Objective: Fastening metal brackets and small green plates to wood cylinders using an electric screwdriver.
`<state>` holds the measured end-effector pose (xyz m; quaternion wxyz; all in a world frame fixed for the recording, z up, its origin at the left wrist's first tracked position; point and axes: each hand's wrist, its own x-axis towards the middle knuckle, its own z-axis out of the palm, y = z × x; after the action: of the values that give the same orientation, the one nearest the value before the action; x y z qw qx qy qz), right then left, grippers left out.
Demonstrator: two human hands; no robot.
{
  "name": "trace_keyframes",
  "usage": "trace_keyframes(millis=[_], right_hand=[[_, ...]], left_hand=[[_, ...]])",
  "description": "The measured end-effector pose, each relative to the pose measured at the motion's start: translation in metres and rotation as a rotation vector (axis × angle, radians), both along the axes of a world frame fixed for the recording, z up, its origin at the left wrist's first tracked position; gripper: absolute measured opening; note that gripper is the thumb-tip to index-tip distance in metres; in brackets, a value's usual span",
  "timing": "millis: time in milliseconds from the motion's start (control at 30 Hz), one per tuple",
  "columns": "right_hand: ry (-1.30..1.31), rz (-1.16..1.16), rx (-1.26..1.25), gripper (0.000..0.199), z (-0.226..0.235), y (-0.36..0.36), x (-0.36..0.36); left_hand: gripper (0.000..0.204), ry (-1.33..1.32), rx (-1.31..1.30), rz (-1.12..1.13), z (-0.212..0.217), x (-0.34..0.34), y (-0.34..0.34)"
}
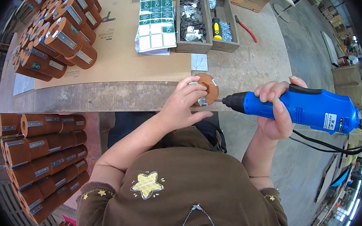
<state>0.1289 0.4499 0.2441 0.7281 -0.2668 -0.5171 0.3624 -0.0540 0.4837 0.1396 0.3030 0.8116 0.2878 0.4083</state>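
from the head cam: left hand (pixel 186 107) has its fingers spread over a round brown wooden disc (pixel 207 87) sitting right at the table (pixel 255 55) edge, pinning it down, with a small metal plate (pixel 202 101) under the fingertips. right hand (pixel 275 115) is wrapped tight around a blue electric screwdriver (pixel 310 109), held sideways with the bit touching the disc's near edge.

my guess on handling: the disc looks stiff and light, so it'd spin or slide if not pressed flat, best held on top, away from the bit. the driver looks chunky, and its cord (pixel 329 145) trails off right, so a full fist around the body makes sense.

around them: stacks of brown cylinders (pixel 63 34) with metal plates on the cardboard, more (pixel 39 156) down on the left, a sheet of green labels (pixel 156 22), two wooden trays (pixel 206 18) of hardware, and red pliers (pixel 245 29).
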Motion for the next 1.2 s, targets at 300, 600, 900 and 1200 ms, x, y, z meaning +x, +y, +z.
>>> trace_keyframes(millis=[300,600,900,1200], right_hand=[[0.005,-0.032,0.017,0.053,0.006,-0.004,0.011],[-0.058,-0.059,0.066,0.049,0.005,-0.011,0.033],[0.061,-0.152,0.087,0.051,0.0,-0.016,0.052],[0.008,-0.201,0.07,0.051,-0.002,-0.032,0.064]], left_hand=[[0.035,0.172,0.089,-0.248,0.013,-0.014,0.025],[0.036,0.43,0.129,-0.386,0.041,-0.037,0.054],[0.041,0.315,0.055,-0.378,0.069,0.013,0.111],[0.021,0.702,-0.003,-0.1,0.009,0.151,0.213]])
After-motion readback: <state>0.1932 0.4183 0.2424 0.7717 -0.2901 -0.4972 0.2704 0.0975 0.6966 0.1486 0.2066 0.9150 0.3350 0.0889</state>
